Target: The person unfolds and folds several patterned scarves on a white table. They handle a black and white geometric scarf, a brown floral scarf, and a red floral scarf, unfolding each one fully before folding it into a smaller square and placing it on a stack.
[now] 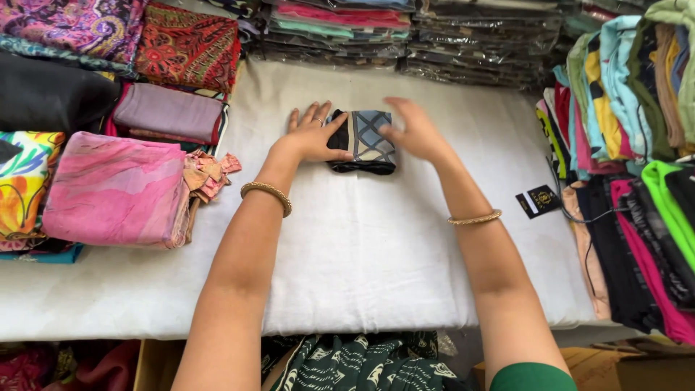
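Observation:
A small folded scarf [368, 141], black with a blue, beige and grey geometric pattern, lies on the white padded table [362, 239]. My left hand [313, 135] lies flat with fingers spread, its thumb and palm pressing the scarf's left edge. At the scarf's right edge is my right hand [414, 130], fingers extended and slightly blurred, touching the fabric. Each wrist wears a gold bangle. Neither hand grips anything.
Folded pink, mauve, black and patterned fabrics [116, 188] are stacked at the left. Plastic-wrapped cloth packs [405, 36] line the back. Colourful hanging garments [630, 145] and a black tag [539, 200] crowd the right. Green patterned cloth [355, 366] sits below the table's front edge.

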